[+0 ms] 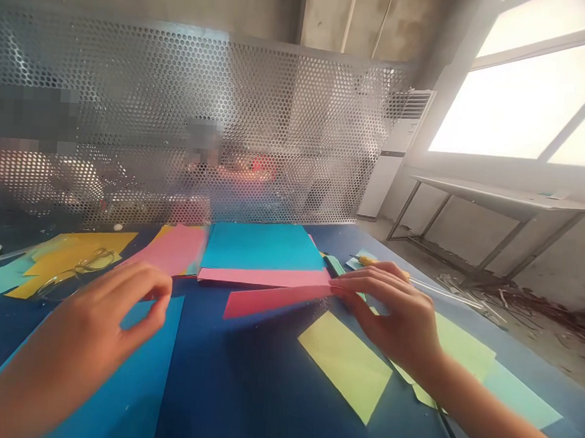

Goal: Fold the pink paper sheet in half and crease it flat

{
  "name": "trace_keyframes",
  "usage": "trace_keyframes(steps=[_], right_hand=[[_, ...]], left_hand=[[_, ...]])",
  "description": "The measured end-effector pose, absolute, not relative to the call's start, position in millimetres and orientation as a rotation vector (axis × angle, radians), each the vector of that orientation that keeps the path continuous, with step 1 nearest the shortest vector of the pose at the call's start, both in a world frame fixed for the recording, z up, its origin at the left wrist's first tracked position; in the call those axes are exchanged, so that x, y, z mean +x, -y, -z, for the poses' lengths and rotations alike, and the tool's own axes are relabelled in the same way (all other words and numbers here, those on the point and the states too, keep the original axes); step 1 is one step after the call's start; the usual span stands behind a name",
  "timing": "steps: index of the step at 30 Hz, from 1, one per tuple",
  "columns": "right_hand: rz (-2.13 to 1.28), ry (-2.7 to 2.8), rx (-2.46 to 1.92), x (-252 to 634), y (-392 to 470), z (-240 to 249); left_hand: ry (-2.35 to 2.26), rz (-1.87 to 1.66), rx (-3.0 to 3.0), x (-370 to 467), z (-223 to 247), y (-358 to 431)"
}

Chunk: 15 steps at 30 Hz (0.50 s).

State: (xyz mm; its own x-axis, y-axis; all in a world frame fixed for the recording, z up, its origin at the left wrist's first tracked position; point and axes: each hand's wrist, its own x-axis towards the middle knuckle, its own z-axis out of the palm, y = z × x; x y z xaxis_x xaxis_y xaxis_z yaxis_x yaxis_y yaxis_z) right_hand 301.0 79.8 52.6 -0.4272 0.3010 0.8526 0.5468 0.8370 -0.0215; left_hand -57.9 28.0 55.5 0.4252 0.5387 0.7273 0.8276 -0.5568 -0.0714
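Observation:
My right hand pinches the right end of a long pink paper strip, which hangs just above the dark blue table. My left hand hovers over a large blue sheet at the left, its fingers curled loosely and holding nothing. Behind the strip lies a stack with a teal sheet on top and a pink sheet under it. A yellow-green piece lies below my right hand.
Scissors rest on yellow paper at the far left. Another pink sheet lies beside the stack. Pale green and light blue pieces lie under my right forearm. A perforated metal screen runs along the table's far edge.

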Motion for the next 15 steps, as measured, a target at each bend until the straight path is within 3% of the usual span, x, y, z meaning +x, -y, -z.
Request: trace_keyframes(steps=[7, 12, 15], right_hand=[[0.003, 2.144, -0.518, 270, -40, -48], [-0.898, 1.991, -0.824, 284, -43, -43], [-1.164, 1.899, -0.92, 285, -51, -36]], left_hand=[[1.258, 1.1, -2.489, -42, -50, -14], [1.078, 1.312, -2.568, -28, -50, -3], [1.058, 1.519, -2.598, -12, -45, 11]])
